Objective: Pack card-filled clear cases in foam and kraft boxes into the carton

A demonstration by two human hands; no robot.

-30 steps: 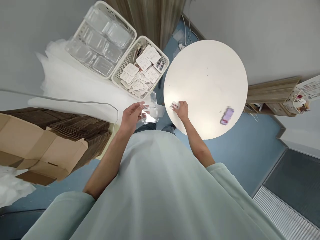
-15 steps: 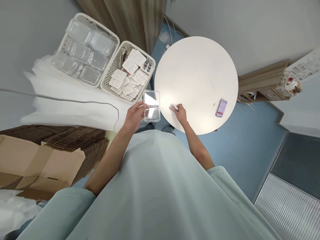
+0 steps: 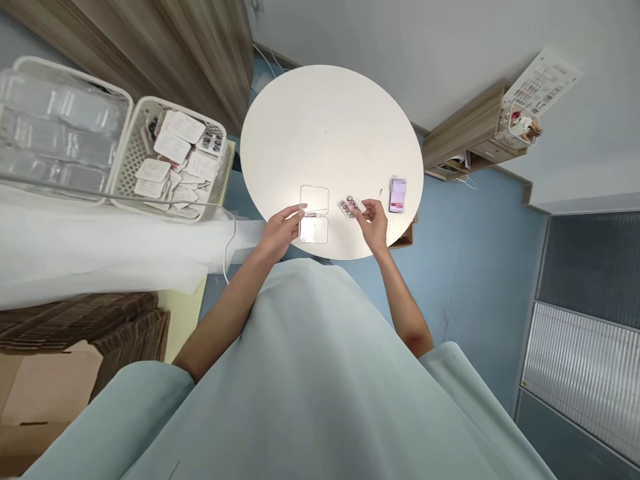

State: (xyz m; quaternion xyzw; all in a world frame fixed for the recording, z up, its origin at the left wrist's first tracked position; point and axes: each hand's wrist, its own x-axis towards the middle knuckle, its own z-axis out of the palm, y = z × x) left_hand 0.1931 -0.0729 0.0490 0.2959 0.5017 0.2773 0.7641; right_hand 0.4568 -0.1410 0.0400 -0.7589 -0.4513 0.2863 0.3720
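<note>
My left hand (image 3: 281, 233) grips a clear hinged plastic case (image 3: 315, 215) by its left side near the hinge. The case lies opened out, lid half away from me, over the near part of the round white table (image 3: 320, 120). To its right, my right hand (image 3: 374, 223) pinches a small white card (image 3: 350, 205) with rows of dark and reddish pieces on it; what the pieces are is too small to tell. A narrow gap separates the card from the case.
A phone (image 3: 397, 195) lies on the table's right side. At the left stand a white basket (image 3: 125, 175) of similar cards and another basket (image 3: 75, 67) of clear cases. A cable (image 3: 235, 230) hangs by my left arm, above stacked cardboard (image 3: 120, 320).
My view and body have turned right. The opened case has moved from beside the table to over its near part, and the card in my right hand now faces up more fully.
</note>
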